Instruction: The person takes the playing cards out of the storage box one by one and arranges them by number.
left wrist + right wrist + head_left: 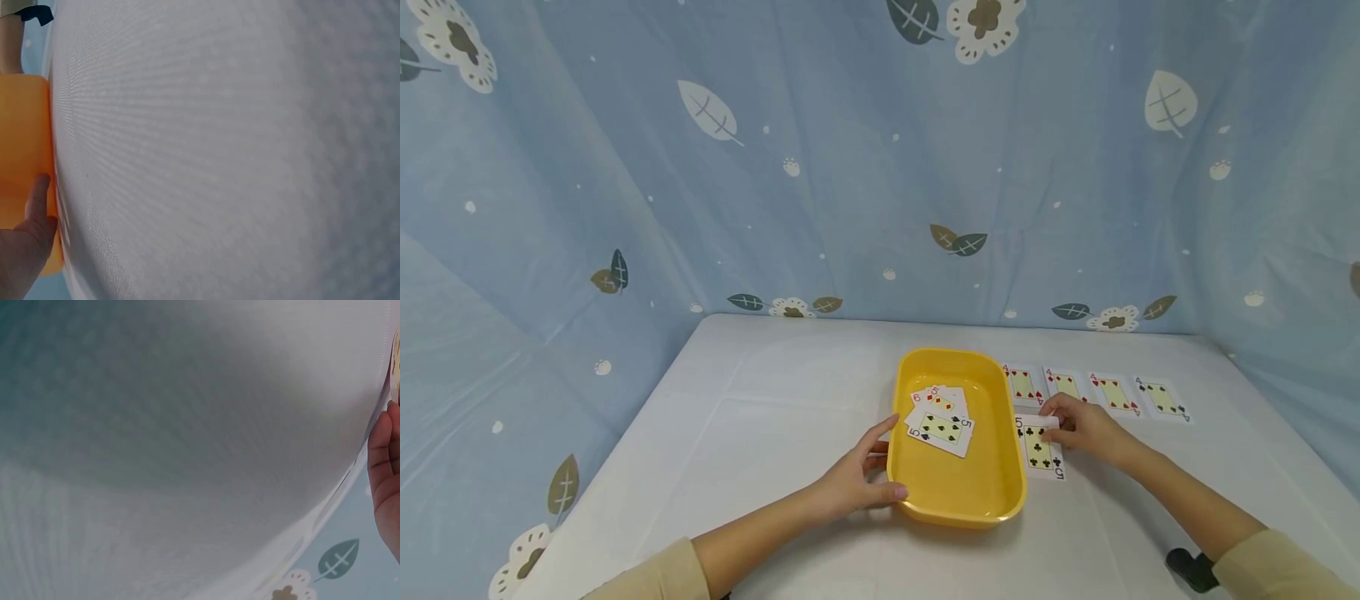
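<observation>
A yellow plastic tray (958, 500) sits on the white-covered table. My left hand (853, 479) holds its left side, thumb and forefinger at the rim; the other fingers are partly hidden. Inside the tray lie overlapping playing cards, with a five of spades (942, 427) on top and a five of diamonds (950, 400) partly covered. Just right of the tray, my right hand (1086, 429) pinches the five of clubs (1037, 450) by its upper right part. That card also shows as a sliver (395, 372) at the right wrist view's edge.
Behind my right hand, a row of fours lies face up: one beside the tray (1022, 386), then another (1066, 385), a third (1115, 394) and a black-suited four (1163, 400). A patterned blue curtain (850, 167) hangs behind the white tablecloth (775, 400).
</observation>
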`<action>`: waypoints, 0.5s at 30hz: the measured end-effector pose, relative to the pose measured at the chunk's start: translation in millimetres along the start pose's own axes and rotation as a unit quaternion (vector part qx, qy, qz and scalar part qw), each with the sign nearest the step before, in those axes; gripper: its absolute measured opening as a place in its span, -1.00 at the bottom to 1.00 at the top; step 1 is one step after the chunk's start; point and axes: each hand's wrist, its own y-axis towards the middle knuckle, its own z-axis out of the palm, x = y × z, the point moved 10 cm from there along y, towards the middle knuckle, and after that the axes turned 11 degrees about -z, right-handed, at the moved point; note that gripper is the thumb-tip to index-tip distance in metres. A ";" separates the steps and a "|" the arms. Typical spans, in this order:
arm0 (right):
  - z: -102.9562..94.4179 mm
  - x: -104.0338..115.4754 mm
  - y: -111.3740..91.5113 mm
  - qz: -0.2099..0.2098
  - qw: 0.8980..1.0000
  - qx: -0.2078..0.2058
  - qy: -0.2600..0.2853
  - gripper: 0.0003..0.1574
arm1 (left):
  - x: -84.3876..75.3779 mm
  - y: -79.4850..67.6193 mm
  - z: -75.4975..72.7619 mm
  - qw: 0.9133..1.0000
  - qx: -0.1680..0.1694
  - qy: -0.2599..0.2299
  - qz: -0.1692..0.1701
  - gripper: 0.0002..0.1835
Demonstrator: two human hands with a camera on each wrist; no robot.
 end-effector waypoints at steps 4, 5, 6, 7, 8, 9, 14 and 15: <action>2.6 -0.7 0.4 0.004 1.000 0.006 0.001 -0.58 | 0.1 0.0 0.3 1.000 0.001 0.000 -0.002 -0.02; 2.9 -0.9 0.6 0.004 1.000 0.006 -0.003 -0.58 | 0.0 0.0 0.4 1.000 0.001 -0.001 -0.002 -0.02; 3.2 -0.4 0.9 0.000 1.000 0.006 -0.007 -0.58 | -0.3 0.0 0.3 1.000 0.001 -0.001 -0.001 -0.02; 3.4 0.0 1.2 -0.003 1.000 0.005 -0.012 -0.57 | -0.4 0.0 0.2 1.000 0.002 -0.001 -0.001 -0.02; 3.4 -0.4 1.5 -0.002 1.000 0.004 -0.016 -0.57 | -0.5 0.1 0.1 1.000 0.002 -0.001 0.000 -0.02; 3.2 -0.7 1.7 -0.001 1.000 0.002 -0.019 -0.57 | -0.5 0.1 0.1 1.000 0.002 -0.002 0.000 -0.02; 3.5 -4.4 1.9 0.016 0.999 0.000 -0.035 -0.57 | 0.4 0.2 0.1 1.000 0.003 -0.005 0.000 -0.02; 3.5 -4.7 1.8 0.020 0.999 0.001 -0.039 -0.57 | 0.5 0.3 0.1 1.000 0.003 -0.006 -0.001 -0.02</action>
